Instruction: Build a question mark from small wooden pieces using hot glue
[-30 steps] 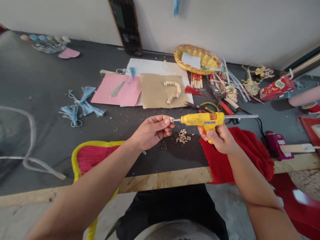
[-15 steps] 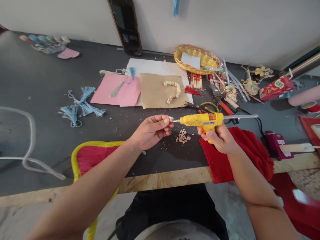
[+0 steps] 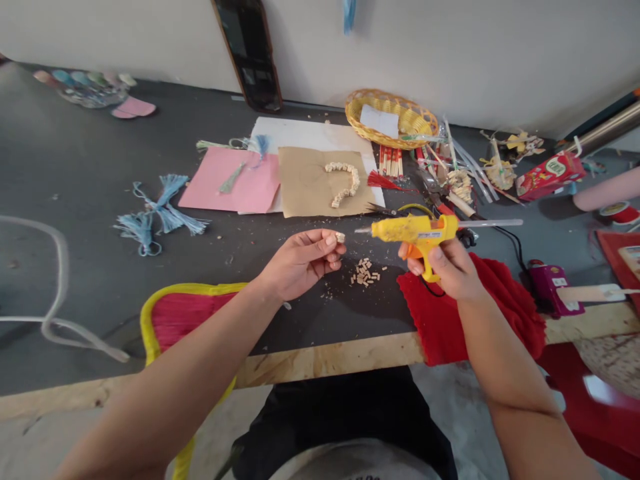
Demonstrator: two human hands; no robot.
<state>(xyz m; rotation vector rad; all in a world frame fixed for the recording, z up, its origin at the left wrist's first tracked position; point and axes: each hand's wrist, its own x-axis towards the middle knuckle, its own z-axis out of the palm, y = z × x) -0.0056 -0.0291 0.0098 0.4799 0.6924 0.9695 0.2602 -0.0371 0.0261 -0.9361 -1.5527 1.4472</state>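
My left hand (image 3: 311, 259) pinches a small pale wooden piece (image 3: 341, 237) between thumb and finger. My right hand (image 3: 447, 265) is wrapped round the grip of a yellow hot glue gun (image 3: 410, 229), a clear glue stick (image 3: 493, 223) jutting from its back. The nozzle points left, a short gap from the wooden piece. Below, a loose heap of small wooden pieces (image 3: 365, 273) lies on the dark tabletop. Behind my hands, a curved row of similar pieces (image 3: 356, 180) sits on brown cardboard (image 3: 303, 183).
At the back are a phone (image 3: 250, 57) and a yellow woven basket (image 3: 360, 130). Scissors (image 3: 387, 211) lie behind the glue gun. Blue tassels (image 3: 167, 207) and pink paper (image 3: 205, 177) are on the left. A red cloth (image 3: 500, 313) hangs over the front edge, near a purple box (image 3: 547, 287).
The glue gun has moved right with my right hand, and its nozzle has come away from the wooden piece. My left hand has hardly moved.
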